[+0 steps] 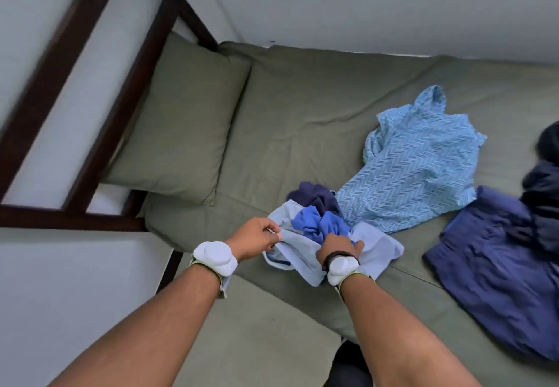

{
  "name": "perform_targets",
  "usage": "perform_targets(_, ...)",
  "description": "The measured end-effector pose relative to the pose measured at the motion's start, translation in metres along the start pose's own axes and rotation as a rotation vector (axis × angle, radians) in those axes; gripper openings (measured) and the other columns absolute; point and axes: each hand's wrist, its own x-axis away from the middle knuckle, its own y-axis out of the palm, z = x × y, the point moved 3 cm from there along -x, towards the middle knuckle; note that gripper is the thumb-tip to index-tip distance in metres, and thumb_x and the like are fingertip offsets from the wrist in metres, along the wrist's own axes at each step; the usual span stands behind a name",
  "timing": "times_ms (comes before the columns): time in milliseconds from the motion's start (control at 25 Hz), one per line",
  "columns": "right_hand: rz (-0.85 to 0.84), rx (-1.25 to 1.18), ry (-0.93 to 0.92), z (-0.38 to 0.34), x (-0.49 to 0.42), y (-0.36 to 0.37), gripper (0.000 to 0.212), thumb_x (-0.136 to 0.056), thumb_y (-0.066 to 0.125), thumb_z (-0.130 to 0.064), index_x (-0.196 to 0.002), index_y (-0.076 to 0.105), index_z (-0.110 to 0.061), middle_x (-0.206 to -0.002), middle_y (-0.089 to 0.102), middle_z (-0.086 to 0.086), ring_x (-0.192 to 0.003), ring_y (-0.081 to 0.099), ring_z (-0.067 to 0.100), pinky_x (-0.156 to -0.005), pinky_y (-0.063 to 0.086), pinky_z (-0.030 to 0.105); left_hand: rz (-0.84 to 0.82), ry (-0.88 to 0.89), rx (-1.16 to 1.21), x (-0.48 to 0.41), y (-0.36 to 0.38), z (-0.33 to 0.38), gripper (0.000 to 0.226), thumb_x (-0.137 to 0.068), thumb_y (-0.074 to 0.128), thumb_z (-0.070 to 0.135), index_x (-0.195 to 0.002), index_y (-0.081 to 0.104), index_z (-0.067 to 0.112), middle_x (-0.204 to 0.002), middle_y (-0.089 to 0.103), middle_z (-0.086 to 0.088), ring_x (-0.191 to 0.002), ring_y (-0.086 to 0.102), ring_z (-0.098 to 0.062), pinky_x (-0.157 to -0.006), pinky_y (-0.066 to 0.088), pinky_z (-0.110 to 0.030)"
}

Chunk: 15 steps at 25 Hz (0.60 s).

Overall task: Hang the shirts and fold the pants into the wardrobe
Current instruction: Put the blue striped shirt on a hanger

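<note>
**mo:** So how far are we getting with this one? Looks to us like we're barely starting. Everything's lying on the bed (302, 108): the zigzag-print shirt (417, 159) is spreading out flat, the navy pants (499, 265) are crumpling up just beside it, and there's some dark garment (544, 181) at the right edge that we can't make out.

**jay:** Yep, nothing's hanging and nothing's folded. We're working on the little heap at the near edge. Our left hand (257, 238) is pinching an edge of the pale blue garment (302, 256). Our right hand (338, 246) is clenching a fistful of the same cloth, right where the royal blue garment (314, 223) is bunching on top of it. A dark navy garment (314, 196) is sitting behind those, touching the zigzag shirt.

**mo:** And the wardrobe?

**jay:** Not showing up at all, and no hangers either, so we can't say what's in it. We're only seeing the pillow (181, 123) and the dark wooden headboard (136, 84) off to the left.

**mo:** So we're guessing we're pulling the pale blue one free to see if it's a shirt or pants?

**jay:** That's our read. Every piece is waiting on hanging or folding.
</note>
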Motion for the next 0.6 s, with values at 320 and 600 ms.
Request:
perform_targets(320,0.097,-0.041,-0.298,-0.082,0.133,-0.015,0.031,-0.089,0.045,-0.023,-0.116,0.061,-0.022,-0.117,0.063,0.005,-0.118,0.054,0.028,-0.102,0.034,0.043,0.185,-0.057,0.137,0.113,-0.024,-0.09,0.021,-0.094,0.062,0.023,-0.113,0.063,0.014,-0.095,0.063,-0.001,-0.076,0.064,-0.015,-0.049,0.039,-0.018)
perform_targets(600,0.045,-0.349,-0.915,-0.182,0.357,-0.021,0.024,-0.094,0.046,-0.01,-0.079,0.064,-0.016,-0.081,0.061,-0.002,-0.084,0.057,0.019,-0.081,0.046,0.033,0.41,0.241,0.077,0.26,-0.049,-0.197,0.063,-0.063,0.066,0.007,-0.12,0.059,0.031,-0.114,0.067,0.003,-0.1,0.066,-0.02,-0.073,0.06,-0.035)
